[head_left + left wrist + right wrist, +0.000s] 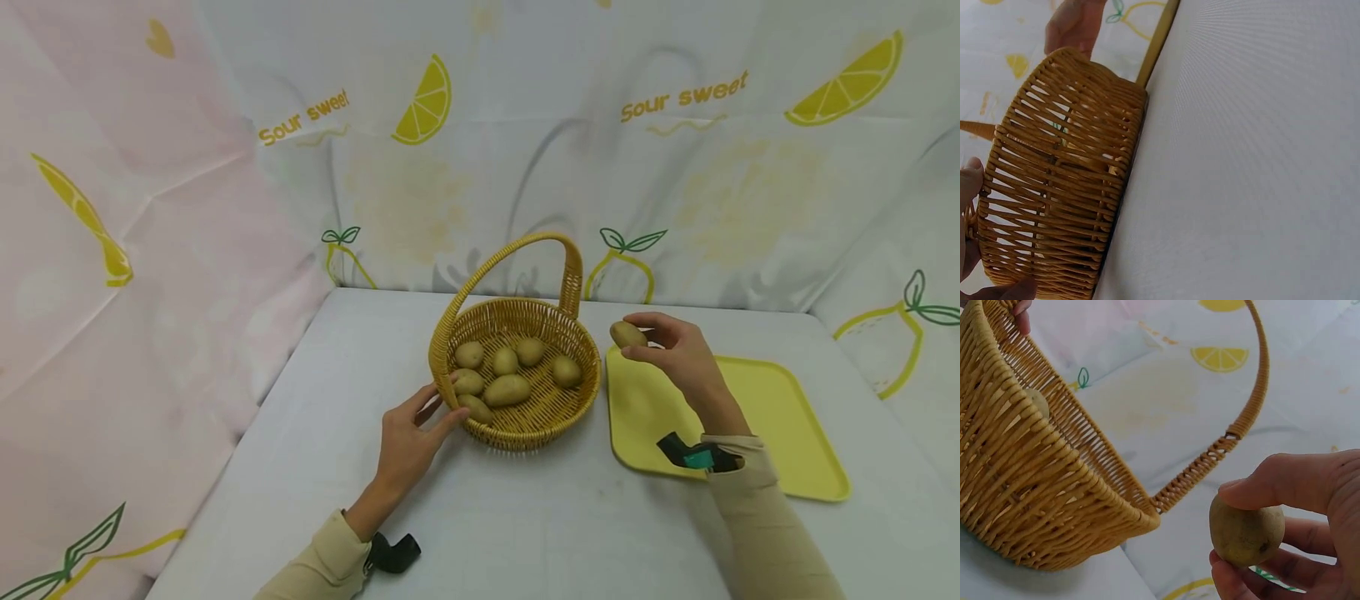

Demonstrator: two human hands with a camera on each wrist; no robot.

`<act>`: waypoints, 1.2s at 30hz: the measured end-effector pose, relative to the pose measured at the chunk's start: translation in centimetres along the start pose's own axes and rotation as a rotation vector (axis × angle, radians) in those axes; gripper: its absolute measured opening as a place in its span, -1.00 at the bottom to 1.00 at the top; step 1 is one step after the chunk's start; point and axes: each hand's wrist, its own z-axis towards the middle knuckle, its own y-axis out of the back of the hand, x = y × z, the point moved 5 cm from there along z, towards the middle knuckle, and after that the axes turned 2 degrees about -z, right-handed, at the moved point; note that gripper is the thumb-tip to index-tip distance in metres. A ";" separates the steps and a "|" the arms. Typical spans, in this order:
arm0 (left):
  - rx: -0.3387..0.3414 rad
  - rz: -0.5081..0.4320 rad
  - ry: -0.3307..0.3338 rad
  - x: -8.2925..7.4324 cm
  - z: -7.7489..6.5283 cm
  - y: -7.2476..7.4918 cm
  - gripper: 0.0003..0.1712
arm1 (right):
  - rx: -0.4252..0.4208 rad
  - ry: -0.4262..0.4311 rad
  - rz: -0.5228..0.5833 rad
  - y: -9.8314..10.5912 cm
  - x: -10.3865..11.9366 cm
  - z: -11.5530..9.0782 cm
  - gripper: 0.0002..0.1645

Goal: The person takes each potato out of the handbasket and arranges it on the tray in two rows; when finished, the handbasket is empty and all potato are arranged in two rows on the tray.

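Observation:
A round wicker basket with a tall arched handle stands on the table, several potatoes lying inside it. My left hand grips the basket's left rim near the foot of the handle; its thumb lies over the edge. In the left wrist view, fingers press against the woven side. My right hand pinches one potato between thumb and fingers. That potato is in the air, right of the basket and above the far left corner of the yellow tray.
The yellow tray lies flat just right of the basket, partly covered by the right forearm. A white cloth covers the table. Behind and at the sides hangs a lemon-printed curtain, close to the table's back edge.

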 end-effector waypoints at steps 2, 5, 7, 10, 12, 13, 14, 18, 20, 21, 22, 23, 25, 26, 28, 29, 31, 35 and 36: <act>0.001 0.006 -0.005 0.6 -0.1 0.0 -0.46 | -0.001 -0.008 -0.028 0.2 -0.3 -0.1 -0.45; 0.001 0.009 -0.015 1.3 -0.2 0.1 -0.45 | -0.003 -0.024 -0.061 0.5 -0.8 -0.2 -0.42; 0.001 0.006 -0.024 1.5 -0.3 0.1 -0.44 | -0.003 -0.037 -0.083 0.6 -1.3 -0.3 -0.41; -0.004 0.011 -0.036 1.7 -0.4 0.2 -0.44 | -0.004 -0.062 -0.108 0.7 -2.2 -0.2 -0.39; -0.006 0.016 -0.039 1.8 -0.5 0.2 -0.43 | -0.003 -0.078 -0.130 0.8 -2.9 -0.2 -0.37; -0.006 0.017 -0.039 1.8 -0.6 0.3 -0.43 | -0.003 -0.086 -0.140 0.8 -3.2 -0.1 -0.36; -0.006 0.019 -0.040 1.8 -0.6 0.3 -0.44 | -0.005 -0.093 -0.151 0.8 -3.6 -0.1 -0.35; 0.001 0.014 -0.036 1.8 -0.7 0.2 -0.44 | -0.016 -0.113 -0.189 0.9 -4.6 -0.1 -0.33; 0.003 0.012 -0.031 1.8 -0.7 0.1 -0.44 | -0.024 -0.116 -0.200 1.0 -5.1 0.0 -0.34; 0.003 0.008 -0.030 1.8 -0.6 0.1 -0.44 | -0.026 -0.118 -0.204 1.0 -5.4 0.0 -0.34; 0.004 0.008 -0.028 1.8 -0.6 0.1 -0.44 | -0.028 -0.122 -0.209 1.0 -5.6 0.0 -0.35; 0.003 0.007 -0.027 1.8 -0.6 0.1 -0.44 | -0.028 -0.126 -0.214 1.0 -5.9 0.0 -0.35; 0.004 0.003 -0.024 1.9 -0.6 0.1 -0.45 | -0.022 -0.132 -0.219 0.8 -6.3 0.0 -0.35; 0.005 0.000 -0.024 1.9 -0.6 0.1 -0.45 | -0.021 -0.135 -0.226 0.7 -6.5 0.0 -0.35; 0.007 0.000 -0.025 1.9 -0.6 0.1 -0.44 | -0.021 -0.141 -0.240 0.6 -6.9 0.0 -0.36; 0.008 0.003 -0.027 2.0 -0.6 0.1 -0.44 | -0.022 -0.141 -0.247 0.5 -7.0 0.0 -0.36; 0.010 0.006 -0.028 1.9 -0.5 0.1 -0.44 | -0.033 -0.135 -0.266 0.5 -7.2 0.0 -0.37; 0.012 0.014 -0.037 1.8 -0.3 0.0 -0.44 | -0.058 -0.121 -0.285 0.4 -7.4 0.2 -0.36; 0.012 0.014 -0.036 1.8 -0.3 0.0 -0.44 | -0.061 -0.118 -0.289 0.4 -7.4 0.2 -0.36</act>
